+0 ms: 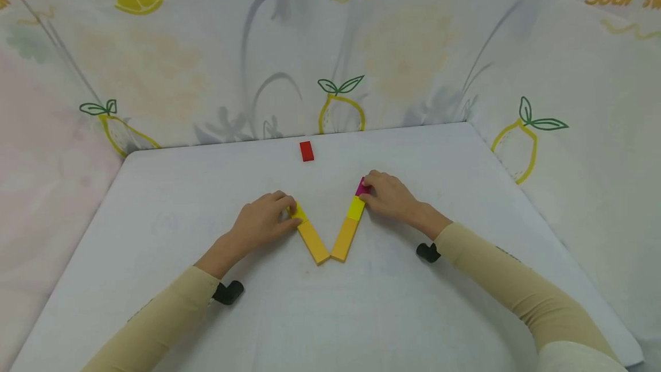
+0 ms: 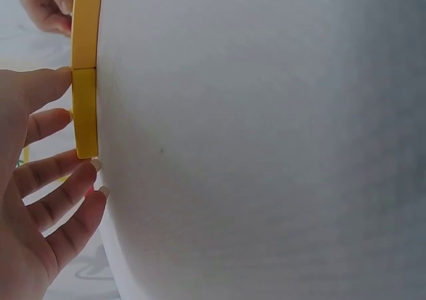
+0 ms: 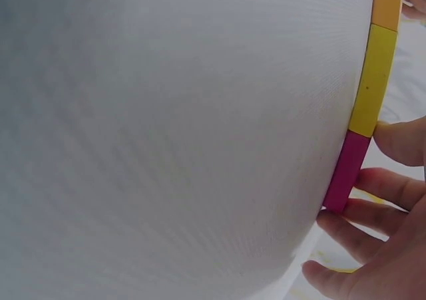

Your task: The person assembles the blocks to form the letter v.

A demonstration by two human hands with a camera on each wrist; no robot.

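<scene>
Nearest, two orange blocks meet at the V's tip: left orange block [image 1: 313, 241] and right orange block [image 1: 345, 238], on the white table [image 1: 155, 200]. Just beyond the tip, up the left arm of the V, left hand [image 1: 260, 221] pinches the yellow block [image 1: 298, 212] w/ curled fingers [image 2: 46, 124]. Up the right arm, a yellow-green block [image 1: 356, 208], then a magenta block [image 1: 361, 187], which right hand [image 1: 387, 195] holds w/ bent fingertips [image 3: 393, 183]. Farthest from the tip, a red block [image 1: 307, 151] lies alone, well apart, near the lemon-print cloth [image 1: 341, 108] backdrop.
</scene>
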